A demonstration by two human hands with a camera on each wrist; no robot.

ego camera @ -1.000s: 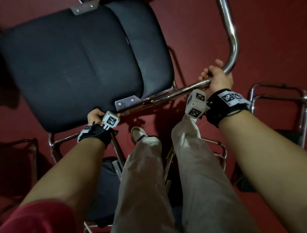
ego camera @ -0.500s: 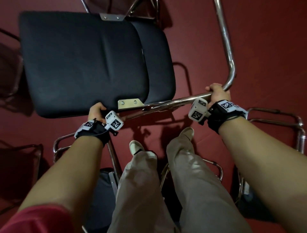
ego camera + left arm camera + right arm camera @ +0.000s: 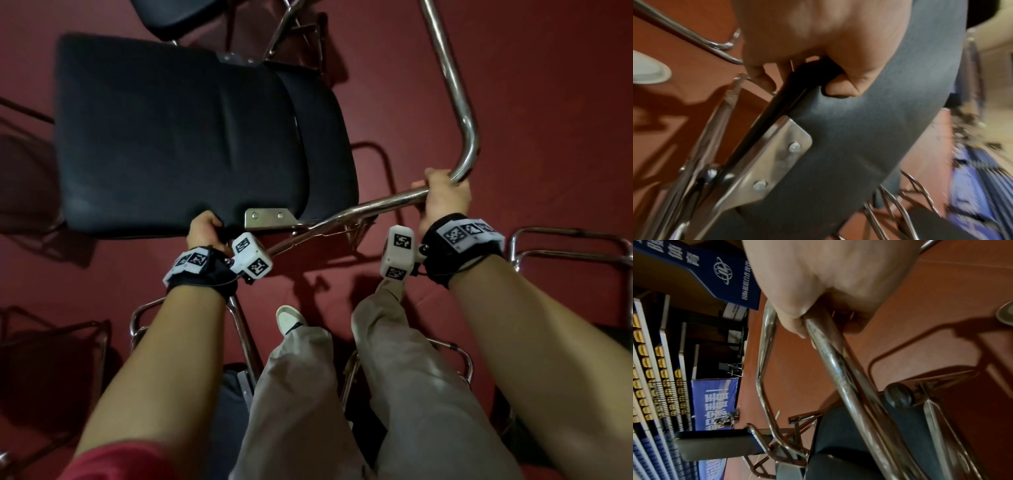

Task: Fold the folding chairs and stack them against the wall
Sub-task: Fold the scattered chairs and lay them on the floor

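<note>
Above the red floor (image 3: pixel 548 102), my left hand (image 3: pixel 205 228) grips the folding chair's black seat (image 3: pixel 178 137); my right hand (image 3: pixel 443 197) grips its chrome frame tube (image 3: pixel 383 202).

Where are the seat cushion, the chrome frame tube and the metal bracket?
seat cushion (image 3: pixel 178 137): head view, middle of the black padded face.
chrome frame tube (image 3: pixel 387 204): head view, straight run left of the right hand (image 3: pixel 442 198).
metal bracket (image 3: pixel 777 155): left wrist view, flat plate between its two rivets.
</note>
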